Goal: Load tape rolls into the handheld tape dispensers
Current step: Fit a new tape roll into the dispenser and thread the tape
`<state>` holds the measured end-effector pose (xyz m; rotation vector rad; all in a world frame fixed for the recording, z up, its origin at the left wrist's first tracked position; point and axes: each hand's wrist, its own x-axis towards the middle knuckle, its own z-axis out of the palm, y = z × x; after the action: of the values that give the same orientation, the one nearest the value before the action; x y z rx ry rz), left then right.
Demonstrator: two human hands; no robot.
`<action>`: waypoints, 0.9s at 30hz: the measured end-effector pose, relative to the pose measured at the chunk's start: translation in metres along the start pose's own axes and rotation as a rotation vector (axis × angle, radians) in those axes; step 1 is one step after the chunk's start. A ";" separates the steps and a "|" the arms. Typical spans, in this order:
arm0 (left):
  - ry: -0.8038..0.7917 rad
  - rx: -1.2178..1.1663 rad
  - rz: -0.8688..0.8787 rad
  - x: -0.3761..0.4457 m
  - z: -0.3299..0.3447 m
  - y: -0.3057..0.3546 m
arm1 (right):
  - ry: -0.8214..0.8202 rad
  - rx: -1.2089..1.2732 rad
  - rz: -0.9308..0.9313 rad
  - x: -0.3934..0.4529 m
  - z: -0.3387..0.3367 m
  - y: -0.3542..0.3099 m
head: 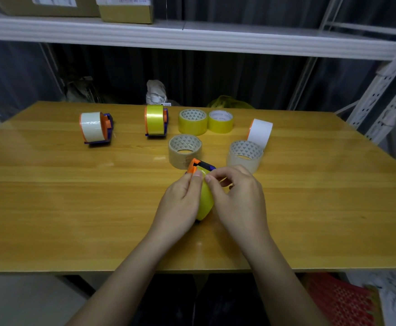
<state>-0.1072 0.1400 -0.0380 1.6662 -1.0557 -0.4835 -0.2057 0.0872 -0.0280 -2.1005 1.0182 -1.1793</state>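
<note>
Centrally, near edge: a person's two bare hands meet over a wooden table (51,196).
Left hand (180,203): fingers curled round the left side of a yellow tape roll (206,198), thumb pressed on its top.
Right hand (237,196): fingers (210,178) bent together, pinching at the upper edge of the same roll.
Held dispenser (200,166): orange and dark blue, its tip showing just beyond the fingertips, with the yellow roll seated in it; the rest is hidden by the hands.
Far left: a loaded dispenser (95,130) carrying white tape.
Far centre: a second loaded dispenser (156,120) carrying yellow tape.
Loose rolls, far right of centre: two yellow rolls (192,121) lying flat and touching; a white roll (260,131) standing on edge.
Loose rolls, just beyond the hands: a tan roll (184,150) and a clear roll (245,155), both lying flat.
Above: a white metal shelf (192,36) with cardboard boxes (126,8).
</note>
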 end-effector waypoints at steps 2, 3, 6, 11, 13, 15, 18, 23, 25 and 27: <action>0.003 0.012 0.012 -0.001 0.002 0.000 | 0.001 0.017 0.016 -0.001 0.000 0.001; 0.003 0.022 0.019 -0.001 0.003 0.001 | 0.000 0.016 0.022 0.000 0.000 0.001; 0.010 0.051 0.031 -0.002 0.005 0.002 | 0.016 -0.029 0.000 0.000 0.003 0.004; -0.001 0.080 0.079 -0.006 0.008 0.004 | 0.147 -0.183 -0.121 -0.002 0.011 0.006; 0.009 0.088 0.102 -0.007 0.010 0.002 | 0.179 -0.203 -0.156 -0.001 0.012 0.006; 0.026 0.102 0.123 -0.007 0.011 0.002 | 0.193 -0.224 -0.162 0.000 0.011 0.007; 0.062 0.103 0.149 -0.007 0.012 0.001 | 0.159 -0.207 -0.122 0.004 0.010 0.009; 0.108 0.088 0.184 -0.003 0.010 -0.011 | -0.036 -0.118 0.033 0.016 -0.004 0.010; 0.113 0.087 0.192 -0.002 0.010 -0.014 | -0.130 -0.045 0.124 0.025 -0.011 0.012; 0.111 0.097 0.197 -0.001 0.008 -0.015 | -0.200 0.081 0.188 0.030 -0.015 0.014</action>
<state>-0.1077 0.1367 -0.0546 1.6329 -1.1617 -0.2123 -0.2131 0.0536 -0.0165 -1.9660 1.0304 -0.8857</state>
